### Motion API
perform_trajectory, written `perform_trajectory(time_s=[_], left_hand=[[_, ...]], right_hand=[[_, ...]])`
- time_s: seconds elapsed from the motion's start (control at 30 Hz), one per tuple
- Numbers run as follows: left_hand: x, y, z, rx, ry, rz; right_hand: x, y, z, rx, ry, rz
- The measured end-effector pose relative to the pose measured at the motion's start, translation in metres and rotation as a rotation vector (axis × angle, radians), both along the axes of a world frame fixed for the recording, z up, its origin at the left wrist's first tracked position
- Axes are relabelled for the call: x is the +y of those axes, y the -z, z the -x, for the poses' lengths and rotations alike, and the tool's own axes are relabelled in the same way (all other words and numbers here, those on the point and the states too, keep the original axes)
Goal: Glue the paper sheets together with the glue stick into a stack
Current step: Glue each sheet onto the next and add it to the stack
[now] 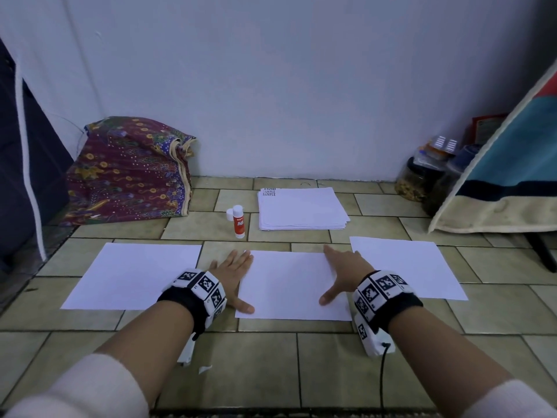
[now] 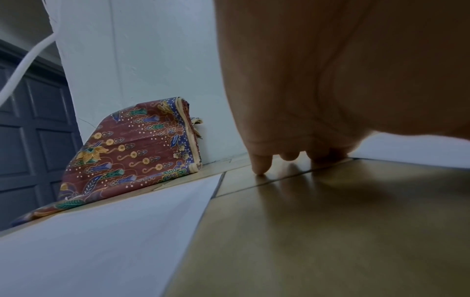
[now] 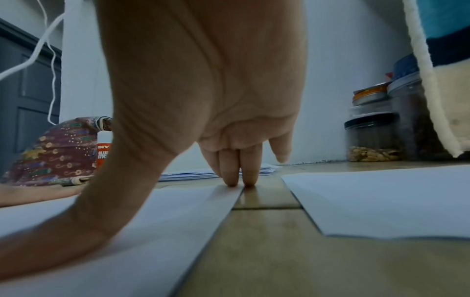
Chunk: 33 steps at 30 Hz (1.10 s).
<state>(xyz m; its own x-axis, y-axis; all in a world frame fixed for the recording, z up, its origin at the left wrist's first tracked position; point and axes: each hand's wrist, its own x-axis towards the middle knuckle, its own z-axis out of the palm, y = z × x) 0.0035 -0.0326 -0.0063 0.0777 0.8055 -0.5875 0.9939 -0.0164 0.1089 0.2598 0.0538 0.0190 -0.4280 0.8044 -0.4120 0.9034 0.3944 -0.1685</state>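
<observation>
A person kneels over a tiled floor where three single white sheets lie in a row: a left sheet, a middle sheet and a right sheet, each apart from its neighbour with bare tile between. The left hand lies flat with fingers straight and spread at the left edge of the middle sheet, its thumb on the sheet's near left corner and its fingertips touching the tile beside the paper, as the left wrist view shows. The right hand is likewise flat and spread, gripping nothing, its thumb pressed on the middle sheet near the right edge and its fingertips down at the sheet's far right corner. Beyond the row, toward the wall, sits one pile of paper with the word "SAMPLE" printed at its far left corner. Just left of the pile stands one glue stick, upright, white with a red label, its single white cap resting on the floor touching its left side. One patterned maroon cloth bundle leans against the wall at far left. At far right, beside a striped blue and cream blanket, several lidded jars stand clustered; their exact number cannot be told.
</observation>
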Motion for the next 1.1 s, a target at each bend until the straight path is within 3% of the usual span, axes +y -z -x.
perform_trajectory(time_s=[0.2, 0.43, 0.5, 0.67, 0.87, 1.1], left_hand=[[0.001, 0.0, 0.001, -0.002, -0.002, 0.013], [-0.001, -0.003, -0.002, -0.006, -0.018, 0.016], [-0.002, -0.004, -0.003, 0.001, -0.02, 0.008], [-0.002, -0.005, -0.003, 0.024, -0.047, 0.004], [-0.001, 0.004, -0.005, 0.024, -0.114, -0.029], [-0.003, 0.019, -0.009, 0.061, -0.163, -0.148]], right_hand=[[-0.002, 0.0, -0.003, 0.106, -0.019, -0.062], [-0.01, -0.005, -0.019, 0.672, 0.313, 0.032], [-0.016, -0.003, -0.024, 0.697, 0.388, 0.073], [-0.025, -0.002, -0.028, 0.618, 0.278, 0.266], [-0.011, -0.025, -0.034, 0.749, 0.285, 0.135], [0.04, -0.045, -0.037, 0.964, 0.44, -0.071]])
